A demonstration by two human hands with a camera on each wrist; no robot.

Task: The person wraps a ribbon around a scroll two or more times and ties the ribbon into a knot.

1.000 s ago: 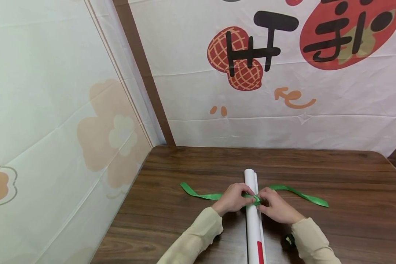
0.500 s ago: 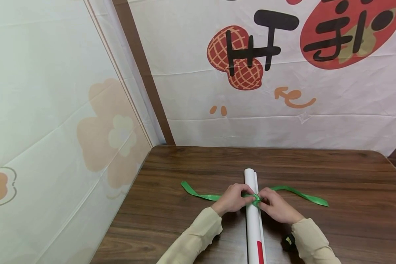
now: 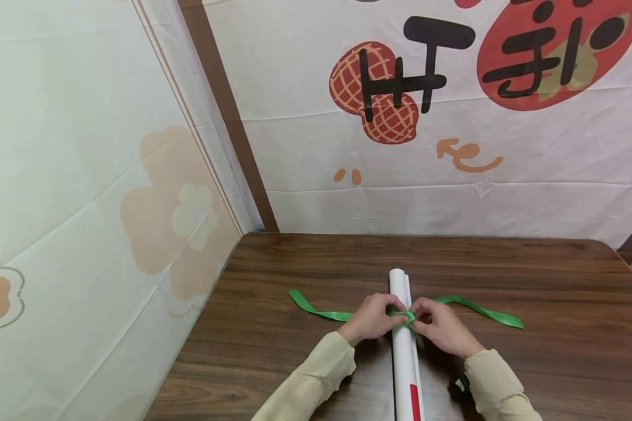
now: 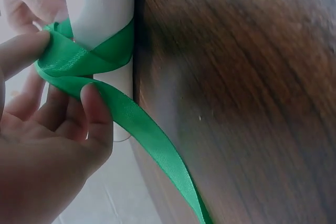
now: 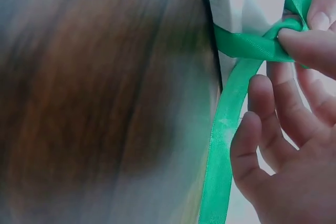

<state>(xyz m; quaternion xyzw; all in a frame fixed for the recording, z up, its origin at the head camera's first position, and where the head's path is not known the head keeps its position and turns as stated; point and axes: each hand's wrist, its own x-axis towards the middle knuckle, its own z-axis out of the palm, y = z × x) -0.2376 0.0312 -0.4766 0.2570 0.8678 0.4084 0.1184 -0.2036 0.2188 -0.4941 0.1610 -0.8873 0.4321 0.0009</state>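
White roll (image 3: 404,356) beneath hands; I see left hand (image 3: 373,317), right hand (image 3: 445,330) both pinching green ribbon (image 4: 68,59) looped around it; tails outward on bench (image 3: 563,280); knotting step, I judge; next calls for drawing knot snug

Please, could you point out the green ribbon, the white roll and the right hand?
Green ribbon (image 4: 144,129), left wrist view: its trailing tail.
White roll (image 3: 404,362), head view: its long side.
Right hand (image 3: 442,329), head view: back of hand.
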